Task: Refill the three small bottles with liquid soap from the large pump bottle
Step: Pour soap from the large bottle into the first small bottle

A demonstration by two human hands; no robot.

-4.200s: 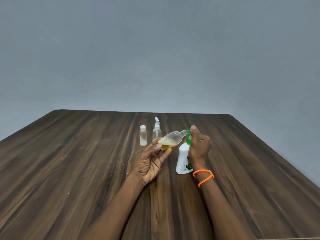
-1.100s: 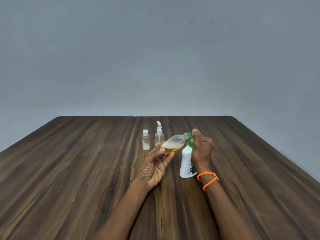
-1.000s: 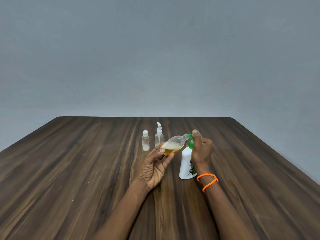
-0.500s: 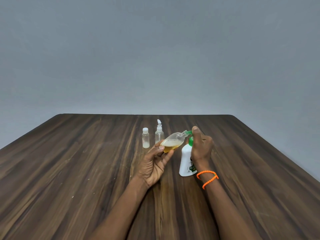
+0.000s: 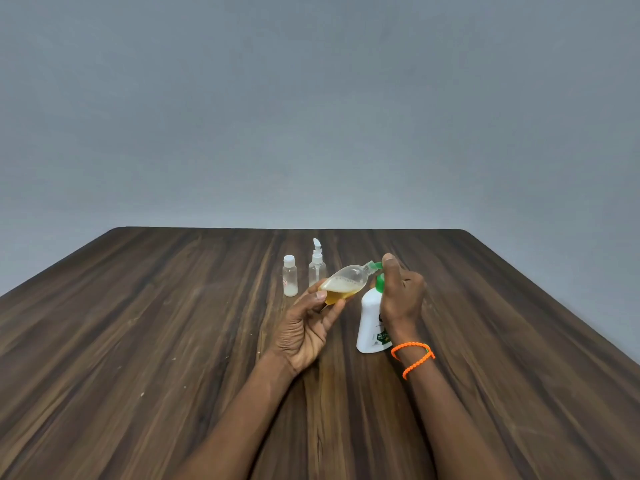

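Nearest, left hand (image 5: 304, 327) cradling tilted small bottle (image 5: 343, 287), fingers (image 5: 330, 315) curled under it, amber soap about half up, barely risen over the last seconds. Beside it, right hand (image 5: 401, 296) wrapped on large pump bottle (image 5: 370, 323), forefinger pressing pump into its mouth. Farther back on desk (image 5: 138, 341), capped bottle (image 5: 290, 280) and spray bottle (image 5: 317, 268), both awaiting refill.

Bare forearms — orange, seemingly beaded bracelet (image 5: 412, 357) on right wrist
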